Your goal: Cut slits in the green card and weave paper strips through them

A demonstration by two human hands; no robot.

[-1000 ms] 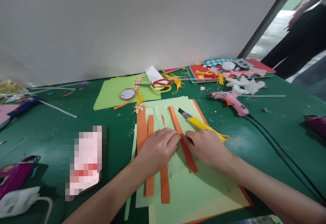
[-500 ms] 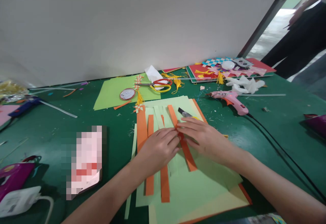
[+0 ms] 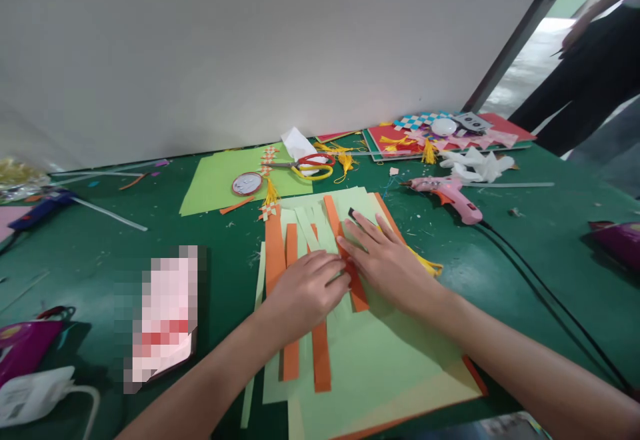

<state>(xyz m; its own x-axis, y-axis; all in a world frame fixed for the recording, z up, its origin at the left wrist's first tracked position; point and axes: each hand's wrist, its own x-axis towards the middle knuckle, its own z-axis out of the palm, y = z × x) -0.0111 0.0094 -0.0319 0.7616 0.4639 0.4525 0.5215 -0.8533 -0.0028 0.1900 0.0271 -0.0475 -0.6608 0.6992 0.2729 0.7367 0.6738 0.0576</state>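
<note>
At one orange strip (image 3: 333, 217) meet two hands (image 3: 307, 290) (image 3: 390, 263).

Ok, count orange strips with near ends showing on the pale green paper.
3: the right strip, partly covered by the right hand; the middle strip and left strip, partly covered by the left hand. Others may be hidden.

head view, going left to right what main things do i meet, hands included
Blue glue gun → pixelated phone-like item → round disc → left hand → slanted orange strip → right hand → pink glue gun → purple object at the right edge.
</note>
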